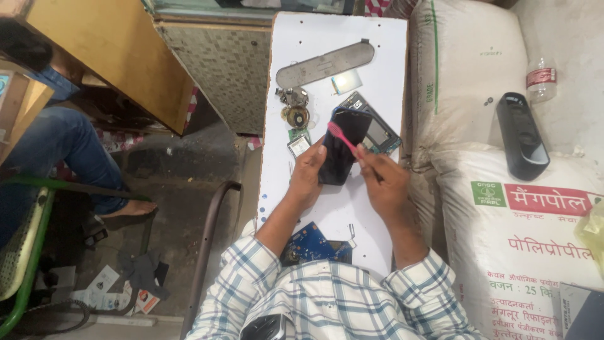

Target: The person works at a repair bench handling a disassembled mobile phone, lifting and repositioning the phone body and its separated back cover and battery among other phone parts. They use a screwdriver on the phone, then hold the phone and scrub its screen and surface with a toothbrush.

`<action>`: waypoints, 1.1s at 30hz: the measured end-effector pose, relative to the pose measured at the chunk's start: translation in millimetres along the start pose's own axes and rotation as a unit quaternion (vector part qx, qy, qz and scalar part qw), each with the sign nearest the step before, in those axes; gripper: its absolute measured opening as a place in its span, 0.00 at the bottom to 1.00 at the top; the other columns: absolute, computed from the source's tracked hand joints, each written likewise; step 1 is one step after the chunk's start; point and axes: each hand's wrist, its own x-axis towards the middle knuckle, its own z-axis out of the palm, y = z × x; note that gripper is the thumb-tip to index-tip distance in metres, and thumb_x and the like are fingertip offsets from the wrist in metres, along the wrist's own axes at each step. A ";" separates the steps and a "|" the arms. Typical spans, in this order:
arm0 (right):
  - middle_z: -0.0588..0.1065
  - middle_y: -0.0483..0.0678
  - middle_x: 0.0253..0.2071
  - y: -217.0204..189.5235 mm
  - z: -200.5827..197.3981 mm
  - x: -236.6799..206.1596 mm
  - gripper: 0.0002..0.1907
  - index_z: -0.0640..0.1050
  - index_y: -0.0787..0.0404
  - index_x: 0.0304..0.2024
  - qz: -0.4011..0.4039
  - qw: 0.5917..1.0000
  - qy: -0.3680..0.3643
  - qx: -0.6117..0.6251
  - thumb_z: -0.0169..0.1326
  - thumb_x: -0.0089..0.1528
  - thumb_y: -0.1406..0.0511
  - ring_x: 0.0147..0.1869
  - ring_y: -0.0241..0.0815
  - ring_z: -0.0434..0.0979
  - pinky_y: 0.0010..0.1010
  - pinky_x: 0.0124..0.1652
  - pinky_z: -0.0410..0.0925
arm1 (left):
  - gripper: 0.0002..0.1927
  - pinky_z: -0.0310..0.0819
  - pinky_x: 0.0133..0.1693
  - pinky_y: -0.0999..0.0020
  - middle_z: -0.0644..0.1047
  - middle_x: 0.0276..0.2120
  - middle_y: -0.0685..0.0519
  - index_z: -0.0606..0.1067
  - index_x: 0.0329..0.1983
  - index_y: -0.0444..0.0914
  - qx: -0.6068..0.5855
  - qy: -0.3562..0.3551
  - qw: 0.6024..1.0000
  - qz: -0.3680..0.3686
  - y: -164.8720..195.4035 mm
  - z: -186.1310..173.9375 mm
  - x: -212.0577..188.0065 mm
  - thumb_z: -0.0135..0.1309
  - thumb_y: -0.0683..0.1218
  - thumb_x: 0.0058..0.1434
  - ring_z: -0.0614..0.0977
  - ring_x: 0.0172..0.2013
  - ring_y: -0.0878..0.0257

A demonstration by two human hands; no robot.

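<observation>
Head view, person seated at a narrow white worktop (384,75). Left hand (308,176) wraps a dark phone (343,148), fingers curled around its left edge, holding it tilted just above the middle of the worktop. Right hand (380,179) pinches the handle of a pink toothbrush (341,137), fingers pressed together on it; the brush head lies against the upper face of the phone.

Just behind the phone on the right, an opened phone frame (377,129) lies flat, partly hidden by the phone. Left of the phone, a small chip-like module (298,145); beyond it a round coil part (296,116) and a small metal piece (290,96). At the far end, a long grey metal plate (324,64) lies slanted, a small pale rectangle (346,82) near it. Near the person's body, a blue circuit board (311,242) rests at the worktop edge, between the forearms.

Right of the worktop, stacked white sacks (503,208); a black oblong case (521,135) and a clear plastic bottle (541,79) lie on them. Far left, another person's leg in jeans (69,151), bare foot on the floor. Green chair frame (28,252) at near left.
</observation>
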 end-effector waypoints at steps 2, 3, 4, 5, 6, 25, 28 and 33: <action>0.79 0.50 0.36 -0.5 -0.2 2.2 0.14 0.79 0.64 0.57 -0.004 1.000 0.017 -0.010 0.57 0.69 0.72 0.36 0.32 0.76 0.24 0.37 0.70 | 0.35 0.76 0.55 0.64 0.78 0.53 0.46 0.62 0.73 0.32 0.009 -0.017 1.000 0.001 2.5 0.9 -0.7 0.45 0.60 0.72 0.82 0.52 0.59; 0.79 0.50 0.37 -0.7 -0.6 3.2 0.14 0.79 0.64 0.58 0.010 0.999 0.043 0.000 0.56 0.69 0.73 0.36 0.32 0.76 0.24 0.37 0.71 | 0.36 0.77 0.54 0.63 0.79 0.53 0.45 0.62 0.73 0.32 0.015 -0.025 1.000 0.000 4.1 1.0 -2.0 0.45 0.60 0.72 0.82 0.51 0.58; 0.80 0.50 0.38 -0.8 -0.9 4.0 0.14 0.79 0.64 0.58 0.024 0.997 0.068 0.010 0.55 0.70 0.73 0.36 0.32 0.77 0.24 0.38 0.72 | 0.36 0.77 0.54 0.63 0.79 0.52 0.43 0.62 0.73 0.31 0.024 -0.031 0.999 0.003 5.2 1.5 -2.5 0.44 0.61 0.73 0.82 0.51 0.57; 0.79 0.50 0.38 -1.1 -1.2 4.5 0.14 0.79 0.64 0.59 0.024 0.997 0.070 0.007 0.54 0.70 0.73 0.36 0.32 0.77 0.24 0.37 0.71 | 0.36 0.77 0.53 0.63 0.79 0.51 0.41 0.63 0.74 0.30 0.033 -0.037 0.999 0.007 5.8 2.3 -2.5 0.44 0.61 0.74 0.82 0.50 0.57; 0.79 0.50 0.37 -1.3 -1.4 4.4 0.14 0.79 0.64 0.59 0.025 0.997 0.072 0.004 0.54 0.70 0.73 0.36 0.32 0.77 0.24 0.37 0.71 | 0.37 0.77 0.53 0.63 0.80 0.51 0.39 0.63 0.75 0.30 0.041 -0.042 0.998 0.011 5.8 3.2 -2.7 0.44 0.62 0.75 0.82 0.50 0.57; 0.80 0.50 0.38 4.5 3.1 1.5 0.15 0.79 0.63 0.59 0.034 0.997 0.063 -0.026 0.55 0.70 0.73 0.36 0.32 0.78 0.23 0.37 0.71 | 0.34 0.78 0.54 0.60 0.78 0.54 0.43 0.66 0.69 0.32 -0.017 -0.018 1.000 0.017 12.2 5.5 -2.4 0.46 0.62 0.72 0.83 0.53 0.55; 0.81 0.52 0.42 4.7 3.5 0.9 0.14 0.79 0.64 0.57 -0.017 1.000 -0.017 -0.010 0.57 0.68 0.73 0.39 0.33 0.78 0.24 0.38 0.70 | 0.33 0.77 0.54 0.60 0.76 0.57 0.45 0.64 0.70 0.34 -0.040 -0.010 0.999 0.008 10.4 4.0 -2.9 0.46 0.60 0.72 0.81 0.54 0.56; 0.79 0.48 0.40 2.9 -0.6 2.8 0.14 0.80 0.62 0.58 0.007 1.000 0.027 -0.005 0.55 0.70 0.74 0.37 0.29 0.76 0.22 0.36 0.69 | 0.35 0.78 0.56 0.59 0.78 0.56 0.43 0.64 0.70 0.31 -0.045 -0.027 0.998 0.025 9.1 1.1 -2.3 0.45 0.62 0.73 0.82 0.55 0.53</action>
